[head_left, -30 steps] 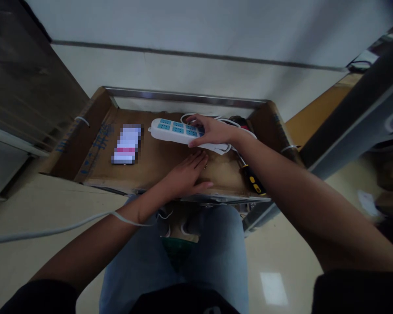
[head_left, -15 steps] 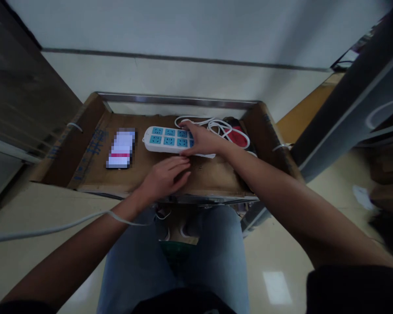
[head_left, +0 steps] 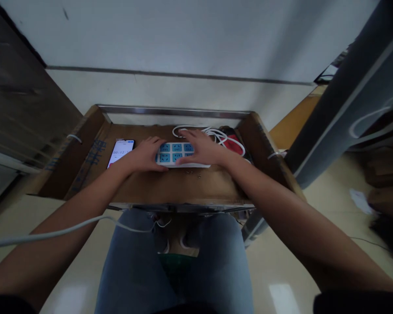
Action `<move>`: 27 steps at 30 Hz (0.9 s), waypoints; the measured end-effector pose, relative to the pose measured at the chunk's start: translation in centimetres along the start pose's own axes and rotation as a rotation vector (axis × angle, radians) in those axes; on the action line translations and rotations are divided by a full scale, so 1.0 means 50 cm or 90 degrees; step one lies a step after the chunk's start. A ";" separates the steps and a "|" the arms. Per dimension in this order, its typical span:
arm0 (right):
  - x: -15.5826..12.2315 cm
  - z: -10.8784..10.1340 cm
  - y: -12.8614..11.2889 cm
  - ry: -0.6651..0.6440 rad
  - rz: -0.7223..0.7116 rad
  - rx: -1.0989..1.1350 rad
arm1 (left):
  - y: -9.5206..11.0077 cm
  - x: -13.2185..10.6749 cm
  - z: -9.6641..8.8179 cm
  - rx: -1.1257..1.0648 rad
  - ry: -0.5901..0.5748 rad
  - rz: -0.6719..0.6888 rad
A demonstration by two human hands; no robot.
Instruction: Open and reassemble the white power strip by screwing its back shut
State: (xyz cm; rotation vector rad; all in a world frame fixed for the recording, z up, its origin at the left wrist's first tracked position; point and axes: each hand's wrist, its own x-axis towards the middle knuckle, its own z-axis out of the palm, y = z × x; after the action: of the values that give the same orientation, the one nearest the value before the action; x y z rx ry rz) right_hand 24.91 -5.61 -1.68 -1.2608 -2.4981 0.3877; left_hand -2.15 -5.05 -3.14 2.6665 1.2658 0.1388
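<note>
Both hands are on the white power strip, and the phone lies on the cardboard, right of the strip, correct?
Not the side: the head view shows the phone to the left of the power strip. The left hand and right hand are on the strip, and the phone lies on cardboard, as you say.

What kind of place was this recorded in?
Probably a makeshift workbench in a workshop or assembly area: a cardboard-lined tray holds a power strip, with small metal pieces lying loose in front of it. The wider room can't be identified for certain.
</note>
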 end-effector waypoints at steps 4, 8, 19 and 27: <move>-0.054 -0.033 0.010 0.213 0.078 -0.050 | -0.002 -0.003 0.004 -0.027 0.015 0.011; -0.096 0.002 0.011 0.036 0.084 -0.090 | -0.008 -0.002 0.003 -0.024 0.029 0.024; -0.105 0.011 0.029 -0.059 0.083 -0.141 | -0.015 0.001 0.001 -0.052 0.021 0.026; -0.088 0.015 0.057 -0.081 0.050 -0.140 | -0.019 0.007 0.010 -0.085 0.010 0.026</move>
State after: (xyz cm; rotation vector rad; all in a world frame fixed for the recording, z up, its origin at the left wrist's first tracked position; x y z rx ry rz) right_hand 29.17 -7.61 -4.15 -1.4629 -2.6629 0.2213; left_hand -2.60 -4.26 -3.82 2.5830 1.1644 0.2423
